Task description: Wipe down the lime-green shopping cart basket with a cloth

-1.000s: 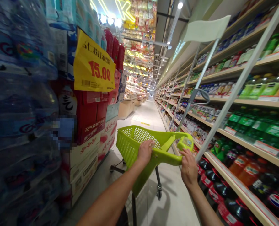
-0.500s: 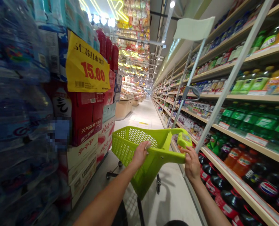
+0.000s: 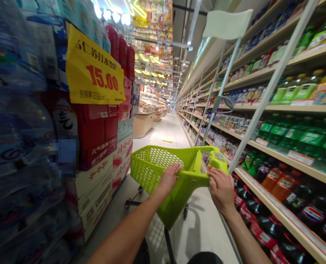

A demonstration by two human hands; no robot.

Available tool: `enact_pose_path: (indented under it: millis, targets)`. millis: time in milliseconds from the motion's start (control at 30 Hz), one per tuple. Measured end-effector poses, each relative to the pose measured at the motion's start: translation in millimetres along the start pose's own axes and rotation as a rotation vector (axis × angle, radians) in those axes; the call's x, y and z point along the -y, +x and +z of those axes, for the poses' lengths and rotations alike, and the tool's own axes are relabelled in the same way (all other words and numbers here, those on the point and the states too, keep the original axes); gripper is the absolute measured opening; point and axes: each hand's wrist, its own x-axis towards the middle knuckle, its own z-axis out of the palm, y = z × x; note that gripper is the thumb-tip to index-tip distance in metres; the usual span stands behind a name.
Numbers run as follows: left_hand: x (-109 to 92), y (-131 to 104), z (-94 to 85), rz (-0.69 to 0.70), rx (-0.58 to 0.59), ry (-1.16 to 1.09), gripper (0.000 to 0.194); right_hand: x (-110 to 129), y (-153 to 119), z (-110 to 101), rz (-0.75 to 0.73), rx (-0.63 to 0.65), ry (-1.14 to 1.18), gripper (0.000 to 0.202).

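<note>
A lime-green plastic shopping cart [image 3: 174,205] with a perforated basket stands in front of me, turned at a slant in the aisle. My left hand [image 3: 170,179] is closed over the near rim of its basket. At the right end, my right hand [image 3: 222,187] wraps round the cart's handle, beside a green box-shaped fitting [image 3: 218,160] on the frame. The undersides of both hands' fingers are hidden. What I see of the basket's inside holds nothing; its bottom is out of sight.
Shelves of bottled drinks [image 3: 303,135] line the right side, with a grey upright post [image 3: 273,88] close by. On the left, stacked drink cartons [image 3: 98,146] and wrapped water bottles [image 3: 19,146] rise beside a yellow price sign [image 3: 95,69]. A pale tiled aisle [image 3: 165,128] runs ahead.
The stacks and price sign on the left have shifted left and come nearer. My left hand sits slightly farther right along the cart's rim; my right hand stays at the handle.
</note>
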Motion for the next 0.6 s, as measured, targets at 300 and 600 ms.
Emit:
enact_pose_path:
  millis: [300, 600]
  targets:
    - [-17, 11, 3.7, 0.03, 0.161, -0.05, 0.049, -17, -4, -4, -0.066, 0.069, 0.012, 0.027]
    - [-26, 11, 16.2, -0.001, 0.207, -0.016, 0.051, -51, -7, -13, -0.008, -0.014, 0.238, 0.022]
